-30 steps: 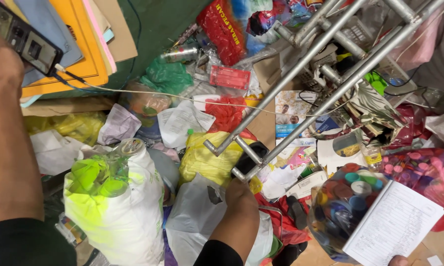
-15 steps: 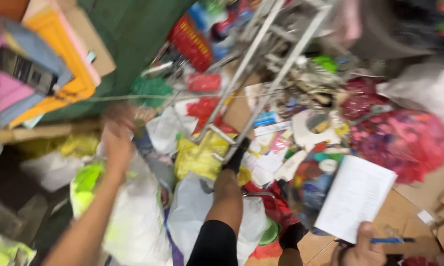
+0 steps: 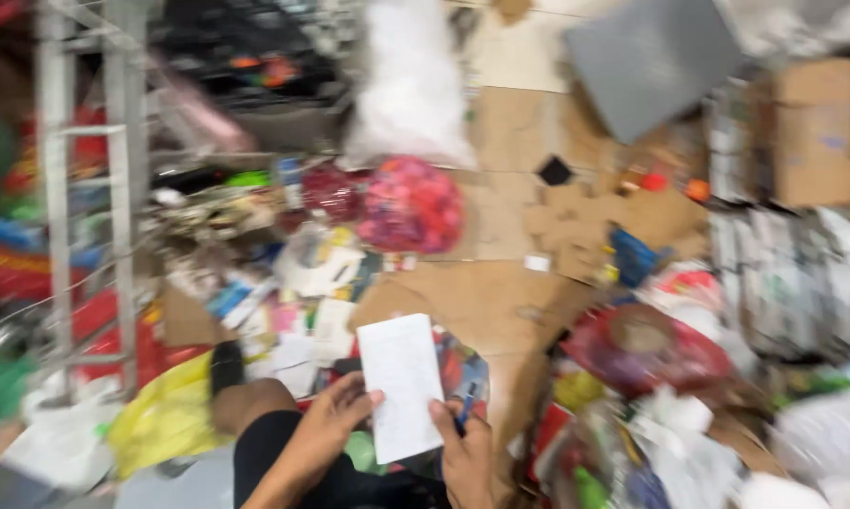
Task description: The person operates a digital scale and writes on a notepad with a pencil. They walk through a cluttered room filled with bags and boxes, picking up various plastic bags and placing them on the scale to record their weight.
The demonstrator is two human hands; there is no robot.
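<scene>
Fingers of both hands now grip white notepad (image 3: 401,385); right (image 3: 465,451) adds blue pen (image 3: 465,407).

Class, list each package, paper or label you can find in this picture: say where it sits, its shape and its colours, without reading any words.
White notepad: bottom centre, tall rectangle, left hand at its edge, right hand below with a blue pen.
Pink bag: centre, round, red and pink.
Cardboard box: top right, brown.
Yellow bag: bottom left, crumpled.
Blue packet: right of centre, small.
</scene>
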